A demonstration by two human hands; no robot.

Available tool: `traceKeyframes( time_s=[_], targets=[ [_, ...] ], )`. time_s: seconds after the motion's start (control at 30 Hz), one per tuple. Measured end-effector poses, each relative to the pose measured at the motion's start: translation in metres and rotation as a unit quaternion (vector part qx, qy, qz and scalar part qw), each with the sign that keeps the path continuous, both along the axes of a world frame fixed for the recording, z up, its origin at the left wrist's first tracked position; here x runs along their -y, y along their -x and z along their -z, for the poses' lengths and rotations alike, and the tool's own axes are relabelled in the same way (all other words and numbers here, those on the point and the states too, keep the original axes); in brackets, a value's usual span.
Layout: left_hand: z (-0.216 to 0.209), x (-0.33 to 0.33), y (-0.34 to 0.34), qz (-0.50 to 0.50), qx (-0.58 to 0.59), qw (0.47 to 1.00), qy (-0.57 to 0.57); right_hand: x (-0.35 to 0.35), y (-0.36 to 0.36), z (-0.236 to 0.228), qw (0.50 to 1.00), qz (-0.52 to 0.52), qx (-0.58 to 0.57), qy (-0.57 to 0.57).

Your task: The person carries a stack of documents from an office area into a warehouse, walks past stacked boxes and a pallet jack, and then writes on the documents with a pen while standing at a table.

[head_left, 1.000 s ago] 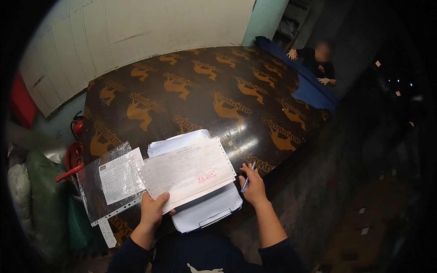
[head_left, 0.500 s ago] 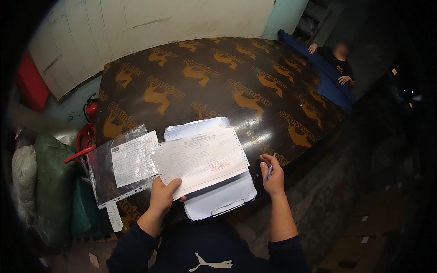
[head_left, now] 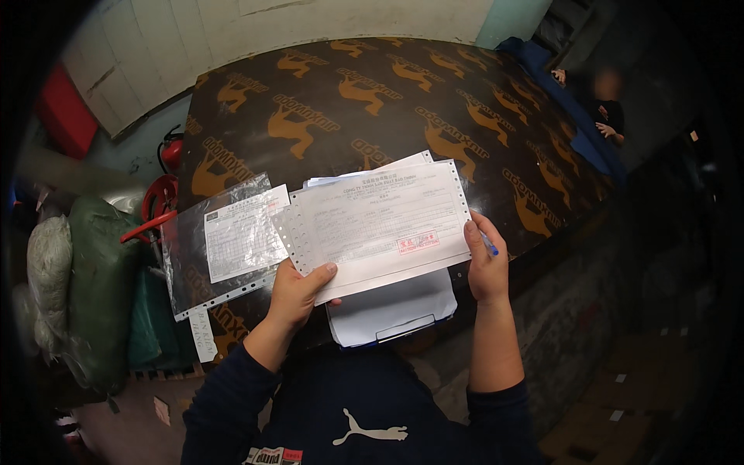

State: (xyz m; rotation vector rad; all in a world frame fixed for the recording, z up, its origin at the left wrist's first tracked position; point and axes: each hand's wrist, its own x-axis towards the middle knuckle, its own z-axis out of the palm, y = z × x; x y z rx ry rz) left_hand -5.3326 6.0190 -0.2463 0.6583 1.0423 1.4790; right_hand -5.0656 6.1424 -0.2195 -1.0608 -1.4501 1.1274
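Observation:
A printed paper form (head_left: pixel 380 221) with punched side strips and a red stamp is held raised between my two hands. My left hand (head_left: pixel 304 293) pinches its lower left corner, thumb on top and fingers beneath. At the right edge, my right hand (head_left: pixel 490 267) grips the sheet by the thumb, with a blue pen (head_left: pixel 491 248) tucked among its fingers. Below the form lies a clipboard of white sheets (head_left: pixel 395 310), partly covered by it. Left of it, a clear punched plastic sleeve (head_left: pixel 184 267) holds another printed sheet (head_left: pixel 242 239).
The dark table (head_left: pixel 325 163) bears an orange repeated pattern. A paper label (head_left: pixel 203 335) hangs at its near left edge. Stuffed sacks (head_left: pixel 101 294) and a red fire extinguisher (head_left: pixel 171 149) stand left. Across the far right corner, another person (head_left: pixel 608 108) is beside blue cloth (head_left: pixel 597 159).
My right hand has moved onto the form's right edge and taken hold of it, keeping the pen. The form has been raised slightly. The whole view has shifted a little.

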Motion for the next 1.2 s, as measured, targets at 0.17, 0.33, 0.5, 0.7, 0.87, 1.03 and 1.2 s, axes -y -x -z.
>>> traceKeyframes(
  time_s=[0.17, 0.33, 0.5, 0.7, 0.87, 1.03, 1.2],
  targets=[
    [-0.003, -0.001, 0.0, 0.005, -0.014, 1.0, 0.019, 0.006, 0.013, -0.012, 0.995, -0.016, -0.078, 0.055],
    [-0.005, -0.004, 0.0, -0.017, -0.021, 1.0, 0.016, 0.005, 0.015, -0.02, 0.996, -0.021, -0.074, 0.052],
    [-0.005, -0.01, 0.003, -0.02, 0.003, 1.0, -0.016, 0.005, 0.01, -0.026, 0.993, 0.0, -0.084, 0.077],
    [0.004, -0.015, 0.006, -0.053, -0.056, 0.994, -0.082, 0.009, 0.003, -0.02, 0.992, 0.001, -0.113, 0.056],
    [0.013, -0.016, 0.004, -0.021, -0.056, 0.997, -0.052, 0.012, -0.009, -0.011, 0.989, -0.029, -0.107, 0.102],
    [0.025, -0.014, 0.01, 0.017, -0.116, 0.993, -0.021, 0.011, -0.016, 0.003, 0.997, -0.039, -0.044, 0.058],
    [0.036, -0.017, 0.063, -0.212, -0.164, 0.962, -0.054, 0.017, -0.031, 0.015, 0.995, 0.077, 0.058, 0.031]
  ],
)
